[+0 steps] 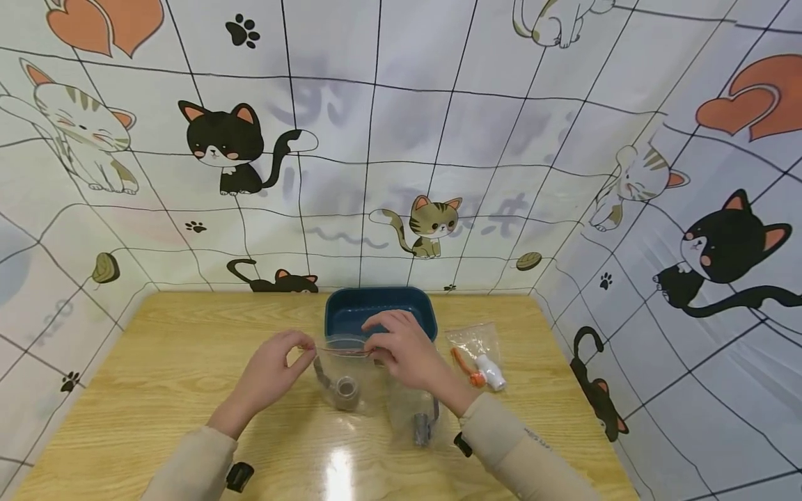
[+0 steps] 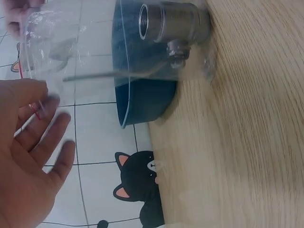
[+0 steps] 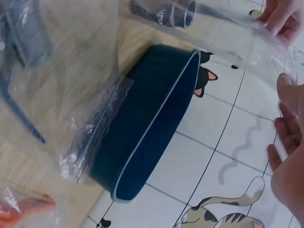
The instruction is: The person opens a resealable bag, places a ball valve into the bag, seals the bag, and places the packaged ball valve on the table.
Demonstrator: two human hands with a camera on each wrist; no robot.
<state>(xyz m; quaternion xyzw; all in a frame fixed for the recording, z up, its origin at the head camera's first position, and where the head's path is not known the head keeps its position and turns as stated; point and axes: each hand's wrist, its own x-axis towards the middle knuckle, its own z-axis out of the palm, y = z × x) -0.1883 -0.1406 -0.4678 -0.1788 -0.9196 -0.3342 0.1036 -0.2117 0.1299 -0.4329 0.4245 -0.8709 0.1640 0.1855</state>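
A clear zip bag (image 1: pixel 368 386) hangs upright between both hands. Inside it is a metal valve (image 2: pixel 173 23) with a long lever handle (image 2: pixel 102 74). My left hand (image 1: pixel 276 367) pinches one end of the bag's red-lined top edge between thumb and index finger; its other fingers are loosely bent. At the opposite end of that edge, my right hand (image 1: pixel 407 351) pinches the plastic with thumb and fingertips. Close below the right forearm lies a second zip bag (image 3: pixel 95 118), holding a grey valve (image 1: pixel 422 428) with a blue-grey handle.
A dark blue bin (image 1: pixel 332 313) stands behind the hands, near the back wall. To the right, another clear bag (image 1: pixel 473 336) holds a white and orange part (image 1: pixel 491 372). All rest on a wood-grain table (image 1: pixel 188 348) enclosed by cat-patterned sheets.
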